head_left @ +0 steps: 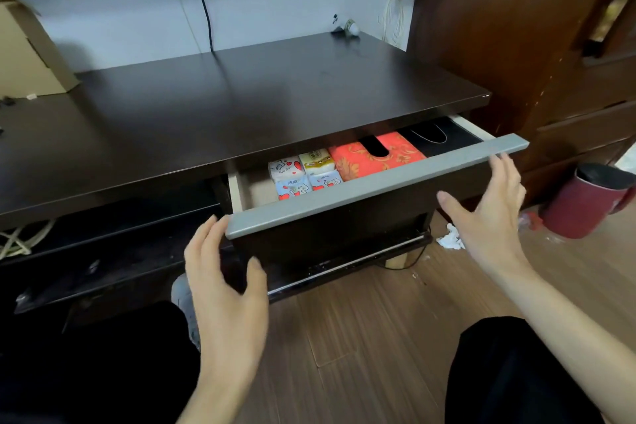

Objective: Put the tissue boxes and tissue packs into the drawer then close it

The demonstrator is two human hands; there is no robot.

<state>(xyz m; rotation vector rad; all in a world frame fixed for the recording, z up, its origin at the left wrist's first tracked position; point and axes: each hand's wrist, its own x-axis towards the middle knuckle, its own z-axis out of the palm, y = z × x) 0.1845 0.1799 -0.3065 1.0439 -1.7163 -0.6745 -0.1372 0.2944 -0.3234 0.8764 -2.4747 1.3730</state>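
Closing looks like the step in hand — the packing appears done, with nothing of the task left on the dark, glossy counter (241,107) that fills the middle of the frame. Below its front edge, right of centre, the drawer (375,182) stands partly pulled out: pale board sides, dark front panel, a long matte grey handle bar along the top. Inside lie a red tissue box (361,158) with gold leaf print and an oval slot, and left of it soft plastic-wrapped tissue packs (303,172), four showing, printed with hearts. The left hand (227,286), fingers spread, touches the bar's left end; the right hand (488,213), also spread, fingertips at its right end. Next — I judge — an even push from both ends, so the drawer slides straight.
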